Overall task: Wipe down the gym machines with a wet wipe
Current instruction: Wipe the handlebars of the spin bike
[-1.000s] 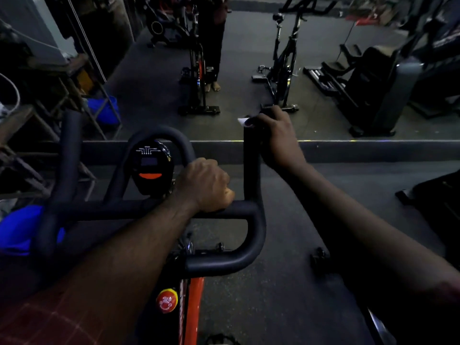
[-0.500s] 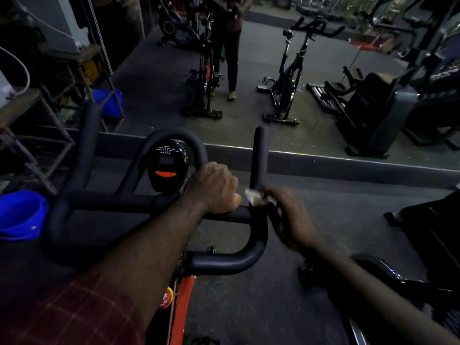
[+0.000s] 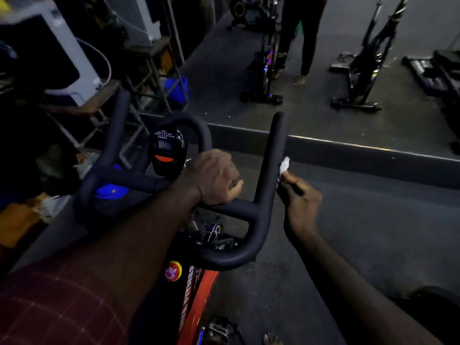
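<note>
The right hand (image 3: 302,207) pinches a white wet wipe (image 3: 284,166) in its fingertips, touching the outer side of the handlebar (image 3: 272,150) at its right upright prong. The left hand (image 3: 215,178) curls round the handlebar's crossbar, beside the console (image 3: 166,153) at the handlebar's centre.

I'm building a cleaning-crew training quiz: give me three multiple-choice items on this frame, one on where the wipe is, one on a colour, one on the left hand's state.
1. Where is the wipe? A) on the floor B) against the handlebar's right prong C) on a saddle
2. What colour is the console button? A) orange B) green C) white
3. The left hand is: A) hanging free B) gripping the crossbar C) holding a bucket
Answers: B, the right hand pinches it against that prong; A, it reads plainly orange; B, it curls round the bar.
</note>
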`<state>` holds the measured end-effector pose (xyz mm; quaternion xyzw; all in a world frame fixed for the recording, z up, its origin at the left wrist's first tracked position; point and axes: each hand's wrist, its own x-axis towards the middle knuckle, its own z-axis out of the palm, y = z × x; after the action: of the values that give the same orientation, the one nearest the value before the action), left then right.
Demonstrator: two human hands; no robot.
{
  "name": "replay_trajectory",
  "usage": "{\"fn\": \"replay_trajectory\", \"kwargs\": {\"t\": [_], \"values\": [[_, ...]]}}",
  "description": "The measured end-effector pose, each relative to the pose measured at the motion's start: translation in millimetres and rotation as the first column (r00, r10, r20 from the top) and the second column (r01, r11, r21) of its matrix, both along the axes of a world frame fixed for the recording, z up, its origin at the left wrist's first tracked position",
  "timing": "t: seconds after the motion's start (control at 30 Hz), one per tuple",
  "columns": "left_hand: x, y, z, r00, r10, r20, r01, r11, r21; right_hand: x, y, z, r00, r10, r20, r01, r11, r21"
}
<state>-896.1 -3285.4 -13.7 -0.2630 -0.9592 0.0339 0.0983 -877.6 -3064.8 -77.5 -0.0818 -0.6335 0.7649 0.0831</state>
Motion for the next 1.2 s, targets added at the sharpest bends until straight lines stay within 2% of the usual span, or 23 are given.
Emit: {"fn": "replay_trajectory", "kwargs": {"t": [0.1, 0.2, 0.23, 0.3, 0.37, 0.43, 0.5, 0.53, 0.57, 0.63, 0.67, 0.73, 0.8, 0.87, 0.97, 1.1, 1.2], "values": [[2, 1, -2, 1.0, 0.028, -0.004, -0.028, 0.999, -0.021, 27, 7, -22, 0.997, 0.072, 0.033, -0.071, 0.997, -0.03], [8, 4, 0, 0.995, 0.005, -0.095, -0.006, 1.0, -0.009, 47, 12, -38, 0.988, 0.152, 0.026, -0.152, 0.988, 0.015], [12, 7, -1, 0.99, 0.048, -0.134, -0.045, 0.999, 0.02, 54, 13, -41, 0.984, 0.175, 0.033, -0.175, 0.985, -0.015], [28, 14, -6, 0.922, 0.289, -0.257, -0.276, 0.957, 0.088, 67, 13, -44, 0.973, 0.225, 0.059, -0.22, 0.972, -0.081], [57, 24, -16, 0.758, 0.544, -0.36, -0.538, 0.834, 0.127, 79, 16, -48, 0.962, 0.263, 0.07, -0.254, 0.96, -0.119], [89, 34, -21, 0.655, 0.686, -0.318, -0.673, 0.721, 0.169, 91, 16, -52, 0.959, 0.279, 0.052, -0.272, 0.956, -0.112], [118, 32, -29, 0.6, 0.777, -0.19, -0.741, 0.629, 0.236, 104, 13, -49, 0.955, 0.291, 0.059, -0.282, 0.951, -0.128], [132, 31, -33, 0.585, 0.8, -0.134, -0.739, 0.593, 0.32, 111, 12, -46, 0.952, 0.297, 0.072, -0.285, 0.949, -0.133], [145, 29, -38, 0.599, 0.794, -0.102, -0.696, 0.58, 0.424, 117, 12, -42, 0.948, 0.308, 0.077, -0.295, 0.945, -0.145], [171, 27, -53, 0.658, 0.739, -0.147, -0.56, 0.61, 0.56, 130, 16, -36, 0.935, 0.343, 0.091, -0.328, 0.934, -0.142], [182, 28, -56, 0.673, 0.729, -0.124, -0.532, 0.594, 0.603, 137, 18, -36, 0.927, 0.364, 0.093, -0.354, 0.929, -0.111], [204, 28, -54, 0.694, 0.72, 0.013, -0.538, 0.507, 0.673, 152, 19, -40, 0.891, 0.443, 0.1, -0.442, 0.896, -0.026], [229, 26, -40, 0.698, 0.703, 0.134, -0.575, 0.439, 0.691, 177, 11, -39, 0.814, 0.576, 0.079, -0.578, 0.816, 0.01], [262, 26, -23, 0.652, 0.701, 0.287, -0.661, 0.341, 0.668, 200, -4, -32, 0.729, 0.682, 0.065, -0.682, 0.731, -0.018], [333, 18, -3, 0.563, 0.688, 0.457, -0.714, 0.127, 0.688, 232, -32, -13, 0.602, 0.796, 0.067, -0.784, 0.605, -0.14], [455, 16, 9, 0.527, 0.592, 0.61, -0.662, -0.165, 0.731, 296, -56, 13, 0.368, 0.926, 0.089, -0.886, 0.378, -0.269], [552, 38, 9, 0.575, 0.522, 0.63, -0.512, -0.371, 0.775, 369, -69, 30, 0.199, 0.974, 0.108, -0.927, 0.223, -0.301]]}}
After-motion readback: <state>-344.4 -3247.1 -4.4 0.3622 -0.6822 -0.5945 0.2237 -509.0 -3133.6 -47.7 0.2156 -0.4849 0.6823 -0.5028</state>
